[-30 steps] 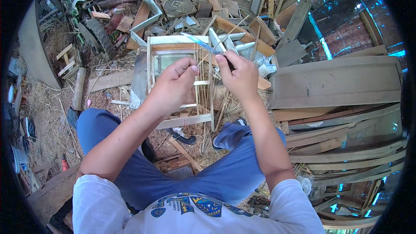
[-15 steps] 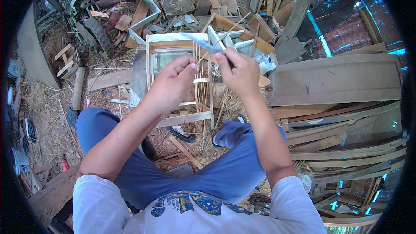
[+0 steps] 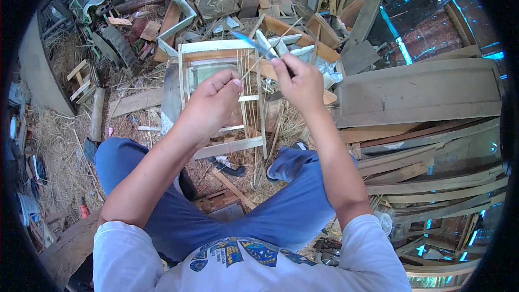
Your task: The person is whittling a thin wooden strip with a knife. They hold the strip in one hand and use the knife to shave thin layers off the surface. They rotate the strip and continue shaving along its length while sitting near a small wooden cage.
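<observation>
My right hand (image 3: 301, 85) is closed around a knife with a dark handle, and its bluish-grey blade (image 3: 253, 44) points up and to the left. Between the pinched fingers of my left hand (image 3: 212, 100) is a thin pale strip of wood or cane (image 3: 252, 68), slanting up toward the blade. Whether blade and strip touch, I cannot tell. Just beyond both hands stands a light wooden frame (image 3: 230, 147) with crossbars, and several thin strips (image 3: 245, 113) lie along its right side.
Scrap wood and broken boards (image 3: 219, 2) are heaped behind the frame. At the right are a wide grey panel (image 3: 419, 94) and stacked planks (image 3: 432, 189). A green machine with a wheel (image 3: 116, 46) stands far left. Straw (image 3: 65, 146) covers the floor around my legs.
The knife blade has shifted slightly down and right, closer to my right hand's side. My left hand keeps its pinch on the strip, nearly still.
</observation>
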`<state>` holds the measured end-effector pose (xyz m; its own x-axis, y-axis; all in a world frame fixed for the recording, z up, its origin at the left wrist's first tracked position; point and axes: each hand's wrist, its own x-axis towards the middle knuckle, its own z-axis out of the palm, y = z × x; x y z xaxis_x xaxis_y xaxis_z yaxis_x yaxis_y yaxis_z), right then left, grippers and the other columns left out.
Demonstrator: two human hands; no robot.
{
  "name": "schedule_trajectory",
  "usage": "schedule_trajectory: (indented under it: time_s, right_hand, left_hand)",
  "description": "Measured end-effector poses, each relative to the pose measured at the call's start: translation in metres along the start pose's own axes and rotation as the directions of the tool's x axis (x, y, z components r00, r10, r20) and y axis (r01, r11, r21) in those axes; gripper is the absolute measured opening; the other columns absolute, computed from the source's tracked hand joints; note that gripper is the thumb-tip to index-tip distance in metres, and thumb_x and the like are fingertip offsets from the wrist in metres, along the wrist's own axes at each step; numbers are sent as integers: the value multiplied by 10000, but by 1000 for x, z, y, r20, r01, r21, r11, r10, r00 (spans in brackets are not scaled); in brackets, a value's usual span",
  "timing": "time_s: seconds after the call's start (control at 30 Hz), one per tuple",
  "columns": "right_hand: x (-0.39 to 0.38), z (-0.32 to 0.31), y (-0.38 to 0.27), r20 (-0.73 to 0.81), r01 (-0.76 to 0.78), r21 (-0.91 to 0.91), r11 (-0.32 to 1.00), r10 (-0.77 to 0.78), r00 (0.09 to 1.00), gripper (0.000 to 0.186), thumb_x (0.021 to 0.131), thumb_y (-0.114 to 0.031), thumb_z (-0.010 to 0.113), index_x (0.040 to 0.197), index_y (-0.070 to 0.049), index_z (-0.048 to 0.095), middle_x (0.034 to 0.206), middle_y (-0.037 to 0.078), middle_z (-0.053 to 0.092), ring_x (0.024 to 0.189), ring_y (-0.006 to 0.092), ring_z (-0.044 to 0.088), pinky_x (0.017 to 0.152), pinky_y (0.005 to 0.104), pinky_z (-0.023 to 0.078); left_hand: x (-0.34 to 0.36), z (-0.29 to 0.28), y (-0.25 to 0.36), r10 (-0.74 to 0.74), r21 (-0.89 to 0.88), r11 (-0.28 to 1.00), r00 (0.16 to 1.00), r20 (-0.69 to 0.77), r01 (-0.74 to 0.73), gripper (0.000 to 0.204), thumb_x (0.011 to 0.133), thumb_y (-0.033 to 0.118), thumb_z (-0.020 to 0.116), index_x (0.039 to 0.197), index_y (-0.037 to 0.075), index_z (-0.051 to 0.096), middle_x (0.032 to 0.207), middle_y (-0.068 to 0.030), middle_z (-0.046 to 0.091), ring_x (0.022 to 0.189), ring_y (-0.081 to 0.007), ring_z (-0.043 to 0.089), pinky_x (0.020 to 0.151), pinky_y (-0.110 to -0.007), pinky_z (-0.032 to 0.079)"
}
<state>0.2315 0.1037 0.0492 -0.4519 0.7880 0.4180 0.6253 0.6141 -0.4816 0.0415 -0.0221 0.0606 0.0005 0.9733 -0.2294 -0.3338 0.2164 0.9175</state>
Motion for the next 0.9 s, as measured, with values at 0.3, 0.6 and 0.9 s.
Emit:
schedule_trajectory:
  time_s: [0.3, 0.6, 0.9]
  right_hand:
    - [-10, -6, 2, 73, -75, 132, 988, 65, 995, 307, 990, -369, 660, 842, -106, 713, 727, 138, 674, 683, 345, 677, 611, 421, 508]
    - [0, -7, 42, -91, -179, 202, 963, 200, 976, 446, 1044, -450, 575, 884, -43, 660, 705, 171, 646, 649, 370, 628, 601, 425, 461]
    - [-30, -4, -26, 81, 6, 45, 999, -10, 997, 329, 984, -371, 672, 816, -88, 692, 707, 158, 654, 651, 366, 662, 583, 445, 499]
  left_hand:
    - [-3, -1, 1, 12, 72, 997, 1000, 14, -13, 163, 1126, 215, 474, 1060, 95, 562, 667, 117, 344, 501, -9, 259, 451, -226, 203]
    - [-7, 3, -4, 52, 154, 987, 998, 18, -54, 174, 1123, 244, 481, 1027, 115, 548, 672, 120, 355, 529, 3, 289, 454, -216, 220]
    - [-5, 6, -7, 78, 162, 984, 997, -17, -74, 148, 1118, 216, 491, 1070, 100, 570, 711, 111, 386, 538, 1, 310, 457, -221, 236]
